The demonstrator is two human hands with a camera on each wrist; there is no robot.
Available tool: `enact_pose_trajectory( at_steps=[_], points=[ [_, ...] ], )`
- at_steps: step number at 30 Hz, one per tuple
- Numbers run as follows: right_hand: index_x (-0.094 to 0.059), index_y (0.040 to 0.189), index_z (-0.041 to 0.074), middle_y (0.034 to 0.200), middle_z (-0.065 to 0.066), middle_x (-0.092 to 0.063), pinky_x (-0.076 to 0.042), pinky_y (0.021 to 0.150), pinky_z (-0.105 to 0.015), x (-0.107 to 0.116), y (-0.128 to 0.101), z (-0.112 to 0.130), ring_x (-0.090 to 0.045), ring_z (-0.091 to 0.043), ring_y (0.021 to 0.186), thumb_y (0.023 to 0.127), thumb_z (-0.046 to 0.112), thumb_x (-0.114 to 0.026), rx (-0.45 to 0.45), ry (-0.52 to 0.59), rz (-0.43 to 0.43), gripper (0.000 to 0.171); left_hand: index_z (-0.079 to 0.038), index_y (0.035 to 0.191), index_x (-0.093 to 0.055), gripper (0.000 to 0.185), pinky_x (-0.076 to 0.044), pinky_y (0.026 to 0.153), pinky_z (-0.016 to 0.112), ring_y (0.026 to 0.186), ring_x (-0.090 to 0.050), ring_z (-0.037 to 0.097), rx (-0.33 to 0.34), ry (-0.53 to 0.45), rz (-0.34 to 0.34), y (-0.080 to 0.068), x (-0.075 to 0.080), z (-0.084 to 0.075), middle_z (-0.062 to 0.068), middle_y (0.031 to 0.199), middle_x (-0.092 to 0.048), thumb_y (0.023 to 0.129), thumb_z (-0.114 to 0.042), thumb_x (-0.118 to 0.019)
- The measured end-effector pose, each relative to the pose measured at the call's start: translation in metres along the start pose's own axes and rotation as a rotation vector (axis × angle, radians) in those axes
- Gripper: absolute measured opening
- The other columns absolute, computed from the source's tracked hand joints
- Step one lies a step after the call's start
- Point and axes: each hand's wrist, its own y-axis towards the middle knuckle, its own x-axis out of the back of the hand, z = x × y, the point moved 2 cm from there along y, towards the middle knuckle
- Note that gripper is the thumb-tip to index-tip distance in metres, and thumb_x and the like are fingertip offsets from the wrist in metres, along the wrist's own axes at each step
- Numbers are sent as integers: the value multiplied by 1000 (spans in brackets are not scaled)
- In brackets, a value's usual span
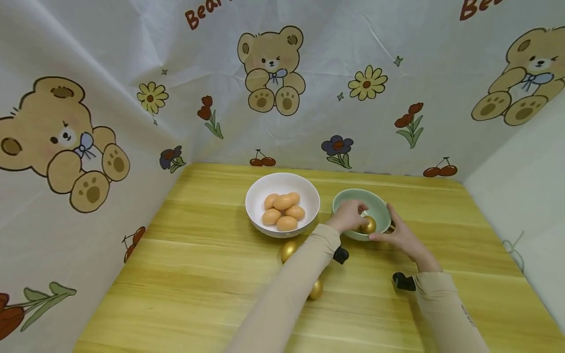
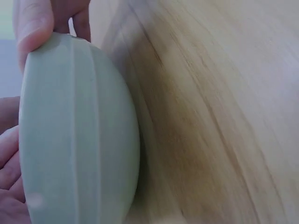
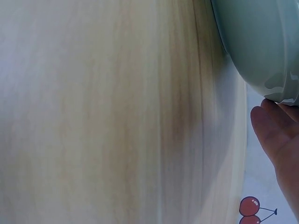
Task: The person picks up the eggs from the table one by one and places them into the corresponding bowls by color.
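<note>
Head view: holds green bowl point(image 1: 376, 202) by its rim with right hand point(image 1: 401, 236); has left hand point(image 1: 347, 215) inside, at golden egg point(image 1: 368, 224); cannot tell whether pinching it; shows white bowl point(image 1: 282, 182) alongside.

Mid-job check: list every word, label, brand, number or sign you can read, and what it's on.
"Bear": white backdrop, top left of centre in the head view; whatever follows is cut off.
"Be": same backdrop, top right; the rest is cut off.
Right sleeve: small mark, too small to read.
No lettering shows on the white bowl, green bowl, brown eggs or gold eggs.
</note>
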Motion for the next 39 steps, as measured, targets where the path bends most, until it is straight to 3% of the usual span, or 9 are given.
enact_pose_trajectory(
  at_steps=[2,4,8,13,20,28,39],
  points=[
    [18,145,9,150,-24,8,-29,98,-57,0,1,0,-15,-45,131,85,14,-69,-2,9,0,105,-1,116,-62,37,-42,79,13,97,-56,11,-8,-102,-4,-4,4,1,8,111,-63,81,-12,-72],
    [18,145,9,150,-24,6,-32,99,-51,1,1,0,-15,-43,132,85,14,-69,-2,12,-2,106,1,118,-60,38,-42,81,13,100,-57,13,-32,-175,-7,-7,9,4,10,114,-62,83,-12,-70],
    [18,145,10,150,-24,2,-36,97,-43,1,1,1,-17,-42,131,85,14,-69,0,6,-7,106,2,119,-59,38,-42,81,13,101,-57,12,-69,-256,-22,-11,15,12,11,116,-61,86,-15,-67],
    [19,144,10,150,-25,3,-26,100,-57,1,3,0,-14,-42,132,85,13,-69,4,14,-7,107,-1,120,-59,38,-44,79,14,99,-56,7,-72,-315,-41,-20,20,19,10,116,-61,87,-19,-66],
    [18,145,7,149,-27,1,-25,100,-59,1,4,-2,-14,-44,132,83,12,-71,5,15,-12,108,-4,124,-58,40,-44,81,16,101,-54,4,-114,-278,29,-46,35,24,8,119,-59,90,-26,-62],
    [17,145,5,149,-28,2,-20,101,-60,0,2,4,-10,-45,133,81,17,-73,-7,-18,-22,111,-11,122,-60,36,-44,88,23,101,-54,2,-147,-256,43,-82,57,26,6,116,-61,91,-31,-60],
    [17,145,8,150,-24,11,-12,101,-64,0,4,-4,2,-44,134,80,15,-74,-2,-9,-18,112,-9,124,-58,38,-40,97,31,111,-51,6,-212,-238,47,-139,84,57,-3,119,-59,92,-29,-59]
  ],
)
